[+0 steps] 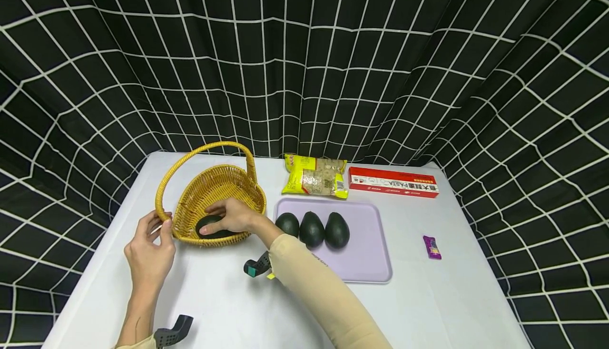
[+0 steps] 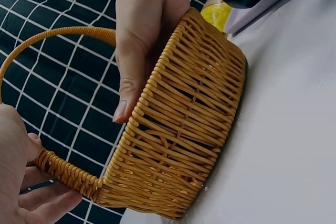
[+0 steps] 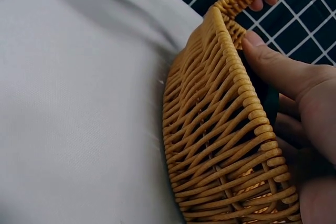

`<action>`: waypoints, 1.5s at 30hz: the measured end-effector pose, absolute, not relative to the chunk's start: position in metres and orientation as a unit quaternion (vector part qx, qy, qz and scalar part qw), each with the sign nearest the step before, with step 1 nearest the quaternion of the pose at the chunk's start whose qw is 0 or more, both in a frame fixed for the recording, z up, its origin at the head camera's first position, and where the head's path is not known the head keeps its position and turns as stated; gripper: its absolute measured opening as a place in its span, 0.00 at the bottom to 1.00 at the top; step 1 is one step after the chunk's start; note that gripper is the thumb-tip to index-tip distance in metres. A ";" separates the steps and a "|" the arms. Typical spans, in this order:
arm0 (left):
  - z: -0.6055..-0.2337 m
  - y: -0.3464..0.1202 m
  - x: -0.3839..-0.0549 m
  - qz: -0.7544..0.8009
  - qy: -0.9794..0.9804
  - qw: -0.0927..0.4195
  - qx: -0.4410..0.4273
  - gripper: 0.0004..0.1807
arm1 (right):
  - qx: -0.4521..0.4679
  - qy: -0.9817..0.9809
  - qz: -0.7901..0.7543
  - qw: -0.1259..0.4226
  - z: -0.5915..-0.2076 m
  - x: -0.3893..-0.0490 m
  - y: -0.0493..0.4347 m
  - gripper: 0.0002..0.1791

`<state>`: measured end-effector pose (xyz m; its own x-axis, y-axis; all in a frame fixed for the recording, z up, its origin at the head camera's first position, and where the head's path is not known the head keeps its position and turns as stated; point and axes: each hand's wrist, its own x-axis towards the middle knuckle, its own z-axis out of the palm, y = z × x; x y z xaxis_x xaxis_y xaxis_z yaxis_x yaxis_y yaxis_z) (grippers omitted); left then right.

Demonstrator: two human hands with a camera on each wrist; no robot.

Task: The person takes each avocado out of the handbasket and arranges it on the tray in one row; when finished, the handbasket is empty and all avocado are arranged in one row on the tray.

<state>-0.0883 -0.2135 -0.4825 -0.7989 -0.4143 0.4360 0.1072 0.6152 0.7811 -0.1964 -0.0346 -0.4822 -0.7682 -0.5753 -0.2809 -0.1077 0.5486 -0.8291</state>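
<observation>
A yellow-brown wicker basket point(image 1: 223, 182) with a tall arched handle stands on the table's left side. My left hand point(image 1: 151, 248) grips the left foot of the handle, its fingers and thumb around it in the left wrist view. Inside the basket, my right hand point(image 1: 232, 216) holds a dark green avocado point(image 1: 203, 229), thumb on the near side. The near wall hides most of that avocado in the right wrist view, where only a dark patch point(image 3: 272, 98) shows beside the thumb. Three more avocados point(image 1: 311, 230) lie in a row on a lilac tray point(image 1: 368, 256).
Behind the tray lies a yellow food packet point(image 1: 316, 176), with a red and white pasta box point(image 1: 394, 182) to its right. A small purple wrapped snack point(image 1: 432, 247) lies on the right of the white table point(image 1: 228, 306). Black grid-patterned curtains point(image 1: 304, 63) surround the table.
</observation>
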 end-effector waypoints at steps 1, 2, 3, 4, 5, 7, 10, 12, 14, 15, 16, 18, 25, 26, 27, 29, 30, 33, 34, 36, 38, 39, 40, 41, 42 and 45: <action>-0.483 -0.213 -0.088 -0.429 -0.846 0.304 0.090 0.18 | -0.207 0.837 -0.428 0.270 -0.482 -0.196 -0.034 0.35; -0.483 -0.213 -0.088 -0.429 -0.846 0.304 0.089 0.18 | -0.210 0.837 -0.429 0.267 -0.483 -0.196 -0.034 0.35; -0.483 -0.213 -0.088 -0.429 -0.846 0.303 0.088 0.18 | -0.211 0.838 -0.429 0.264 -0.483 -0.196 -0.034 0.34; -0.483 -0.213 -0.088 -0.429 -0.846 0.303 0.087 0.18 | -0.214 0.839 -0.428 0.259 -0.483 -0.196 -0.034 0.34; -0.483 -0.213 -0.088 -0.430 -0.846 0.302 0.086 0.18 | -0.214 0.840 -0.428 0.255 -0.483 -0.196 -0.033 0.34; -0.483 -0.214 -0.088 -0.430 -0.847 0.302 0.085 0.18 | -0.215 0.842 -0.429 0.245 -0.484 -0.196 -0.033 0.33; -0.483 -0.214 -0.088 -0.427 -0.848 0.302 0.084 0.18 | -0.215 0.844 -0.432 0.234 -0.484 -0.196 -0.032 0.33; -0.483 -0.215 -0.088 -0.426 -0.849 0.301 0.086 0.18 | -0.216 0.842 -0.438 0.228 -0.484 -0.196 -0.032 0.32; -0.483 -0.214 -0.088 -0.426 -0.849 0.300 0.087 0.18 | -0.216 0.842 -0.442 0.223 -0.483 -0.196 -0.032 0.32; -0.484 -0.214 -0.088 -0.427 -0.849 0.300 0.088 0.18 | -0.215 0.841 -0.444 0.221 -0.483 -0.196 -0.032 0.31; -0.484 -0.214 -0.088 -0.428 -0.848 0.299 0.088 0.18 | -0.214 0.841 -0.447 0.219 -0.483 -0.196 -0.031 0.31; -0.483 -0.214 -0.088 -0.432 -0.846 0.300 0.087 0.17 | -0.213 0.839 -0.452 0.216 -0.482 -0.196 -0.030 0.30; -0.481 -0.214 -0.087 -0.433 -0.845 0.301 0.085 0.17 | -0.198 0.832 -0.472 0.212 -0.476 -0.196 -0.024 0.29; -0.481 -0.214 -0.087 -0.433 -0.845 0.301 0.085 0.17 | -0.194 0.829 -0.480 0.212 -0.475 -0.196 -0.023 0.29; -0.481 -0.214 -0.087 -0.434 -0.845 0.301 0.086 0.17 | -0.190 0.827 -0.485 0.211 -0.474 -0.196 -0.021 0.29; -0.481 -0.214 -0.087 -0.433 -0.845 0.302 0.085 0.17 | -0.182 0.823 -0.496 0.209 -0.471 -0.196 -0.019 0.29; -0.481 -0.215 -0.087 -0.434 -0.845 0.302 0.085 0.17 | -0.178 0.822 -0.500 0.207 -0.470 -0.196 -0.017 0.29; -0.481 -0.215 -0.087 -0.434 -0.845 0.303 0.083 0.17 | -0.170 0.817 -0.513 0.201 -0.466 -0.197 -0.013 0.29; -0.481 -0.215 -0.087 -0.433 -0.845 0.303 0.083 0.17 | -0.168 0.816 -0.517 0.198 -0.465 -0.198 -0.011 0.29; -0.480 -0.215 -0.087 -0.435 -0.844 0.303 0.084 0.17 | -0.164 0.813 -0.524 0.194 -0.463 -0.199 -0.008 0.29; -0.480 -0.215 -0.087 -0.436 -0.843 0.304 0.084 0.17 | -0.162 0.809 -0.532 0.191 -0.461 -0.200 -0.005 0.29; -0.480 -0.215 -0.087 -0.437 -0.842 0.304 0.084 0.17 | -0.161 0.807 -0.536 0.190 -0.461 -0.200 -0.003 0.29; -0.479 -0.215 -0.087 -0.437 -0.842 0.304 0.084 0.17 | -0.158 0.805 -0.540 0.190 -0.460 -0.201 -0.001 0.29; -0.479 -0.215 -0.087 -0.438 -0.842 0.304 0.085 0.17 | -0.157 0.804 -0.542 0.189 -0.459 -0.201 0.000 0.29; -0.479 -0.215 -0.087 -0.438 -0.842 0.304 0.085 0.17 | -0.155 0.802 -0.545 0.188 -0.459 -0.201 0.002 0.29; -0.479 -0.214 -0.088 -0.438 -0.843 0.302 0.084 0.17 | -0.148 0.797 -0.555 0.186 -0.456 -0.201 0.009 0.28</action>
<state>-0.0876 -0.2145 -0.4789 -0.8040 -0.4057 0.4347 0.1228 0.6020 0.7890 -0.2012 0.0088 -0.4556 -0.8872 -0.4422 -0.1320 -0.0296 0.3399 -0.9400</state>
